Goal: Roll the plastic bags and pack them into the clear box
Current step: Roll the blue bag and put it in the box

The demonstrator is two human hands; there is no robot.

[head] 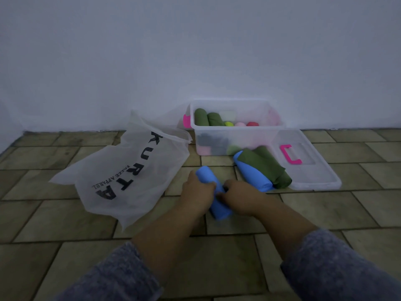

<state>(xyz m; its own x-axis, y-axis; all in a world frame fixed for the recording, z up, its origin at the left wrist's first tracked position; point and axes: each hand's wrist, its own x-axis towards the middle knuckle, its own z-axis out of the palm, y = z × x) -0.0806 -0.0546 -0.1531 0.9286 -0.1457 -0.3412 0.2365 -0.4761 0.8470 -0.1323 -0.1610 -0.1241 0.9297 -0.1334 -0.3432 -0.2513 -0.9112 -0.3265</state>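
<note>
Both hands — left hand (198, 190), right hand (240, 195) — grasp the blue roll (213, 192); clear box (236, 135) sits at twelve o'clock.

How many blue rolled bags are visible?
2: one blue roll gripped by left hand and right hand; another beside the green rolls. The clear box may hide more.

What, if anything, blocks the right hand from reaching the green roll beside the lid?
Probably nothing, so yes: the green roll lies uncovered just beyond the right hand, with the low loose blue roll between them. That hand must first release the held blue roll.
</note>
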